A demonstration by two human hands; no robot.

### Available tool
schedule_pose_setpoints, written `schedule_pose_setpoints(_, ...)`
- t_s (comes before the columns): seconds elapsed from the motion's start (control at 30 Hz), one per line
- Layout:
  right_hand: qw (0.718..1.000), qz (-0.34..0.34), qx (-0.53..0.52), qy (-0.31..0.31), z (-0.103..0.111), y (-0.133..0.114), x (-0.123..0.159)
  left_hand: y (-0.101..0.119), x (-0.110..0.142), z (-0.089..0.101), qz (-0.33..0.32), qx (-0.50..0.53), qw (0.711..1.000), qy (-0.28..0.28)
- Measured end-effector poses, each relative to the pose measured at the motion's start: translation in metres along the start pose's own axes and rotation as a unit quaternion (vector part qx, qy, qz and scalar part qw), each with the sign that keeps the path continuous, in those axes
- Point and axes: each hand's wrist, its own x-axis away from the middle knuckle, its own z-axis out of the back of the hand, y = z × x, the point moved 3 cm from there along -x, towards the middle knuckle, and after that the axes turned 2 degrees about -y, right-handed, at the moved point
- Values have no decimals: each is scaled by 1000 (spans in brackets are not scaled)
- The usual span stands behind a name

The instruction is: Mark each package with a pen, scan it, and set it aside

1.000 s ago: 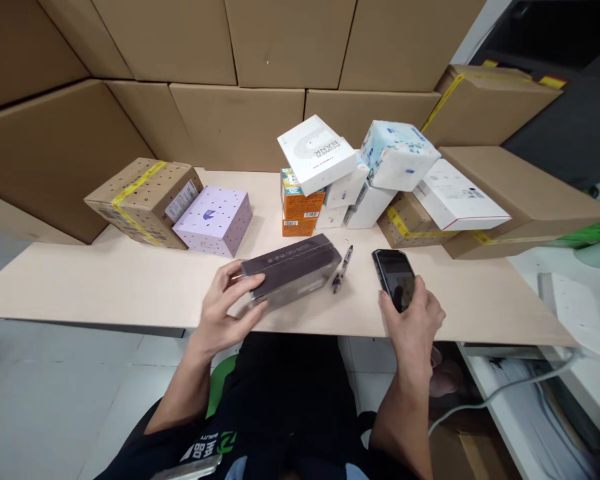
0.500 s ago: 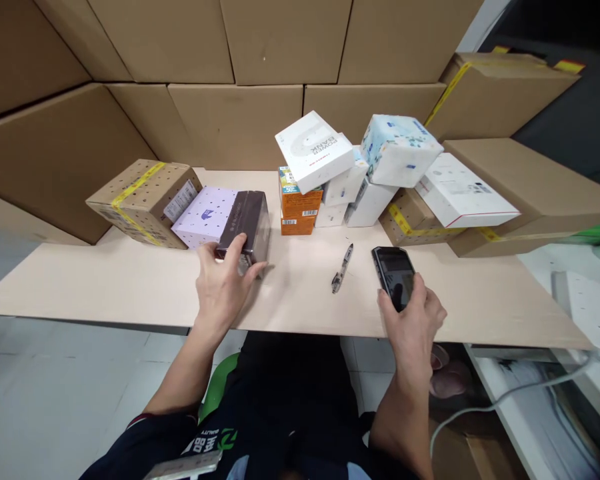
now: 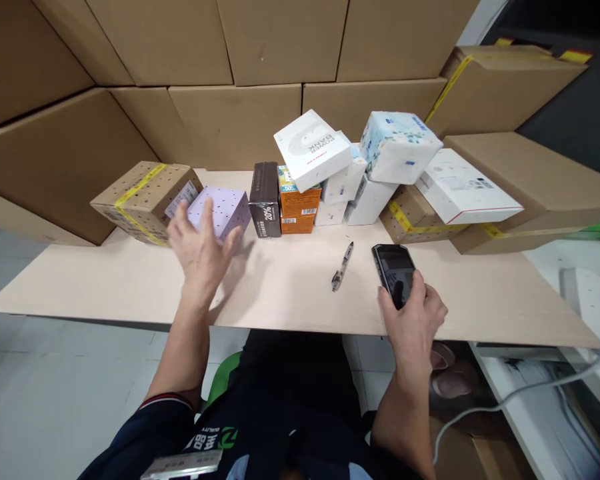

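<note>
My left hand [image 3: 200, 250] has its fingers spread over the near side of a lilac dotted box [image 3: 225, 205]; whether it touches the box I cannot tell. A brown carton with a yellow tape band [image 3: 143, 197] stands to that box's left. On the other side, a dark brown box [image 3: 266, 200] stands beside stacked orange boxes [image 3: 300, 208]. My right hand [image 3: 415, 310] grips the lower end of a black handheld device like a rugged phone [image 3: 396, 267], screen up near the table's front edge. A pen [image 3: 343, 267] lies between the hands.
White boxes, one a power bank box [image 3: 314, 150], are piled at the back centre. A blue-patterned white pack [image 3: 400, 148] tops the pile's right part. A flat white box [image 3: 465, 187] rests on cartons at right. Large cardboard boxes [image 3: 240, 127] wall the table's [image 3: 300, 293] back.
The dark brown box has gone from beside the lilac box to against the orange boxes. My left hand has let it go and moved left to the lilac box.
</note>
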Motion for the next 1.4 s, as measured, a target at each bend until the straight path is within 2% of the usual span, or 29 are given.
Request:
schedule_pose_setpoints(0.1,1000,3,1,7,-1,0,0,-21,6,11,67,-47,996,-39)
schedule_pose_setpoints(0.23,1000,-6,1,18,-2,0,0,-34,13,10,77,-60,992,-74)
schedule_pose_setpoints(0.43,1000,-12,-3,13,-2,0,1,-33,17,7,88,-15,992,-89)
schedule_pose_setpoints(0.53,999,-14,-15,26,0,0,2,-27,22,13,98,16,991,-84)
schedule_pose_setpoints(0.67,998,-10,-41,38,2,3,2,-21,47,39,121,34,984,-123)
schedule_pose_setpoints(0.8,994,2,-60,89,6,3,2,-33,82,74,147,37,970,-190)
schedule_pose_setpoints(0.9,981,18,-88,171,14,-13,5,-46,99,92,136,41,964,-226)
schedule_pose_setpoints(0.97,972,43,-149,179,17,-36,7,-52,104,95,160,42,955,-246)
schedule_pose_setpoints(1.0,967,61,-196,150,17,-51,7,-54,105,94,180,45,950,-250)
schedule_pose_setpoints(1.07,953,99,-284,41,13,-88,7,-52,103,91,221,49,944,-242)
schedule_pose_setpoints(1.17,909,149,-362,-145,0,-144,7,-46,99,84,257,42,944,-202)
schedule_pose_setpoints(1.23,876,177,-377,-242,-9,-172,7,-42,99,81,254,55,946,-191)
schedule_pose_setpoints(1.3,850,192,-389,-298,-17,-188,7,-40,101,79,238,91,948,-191)
schedule_pose_setpoints(1.4,823,179,-417,-341,-23,-191,11,-36,107,76,192,154,950,-190)
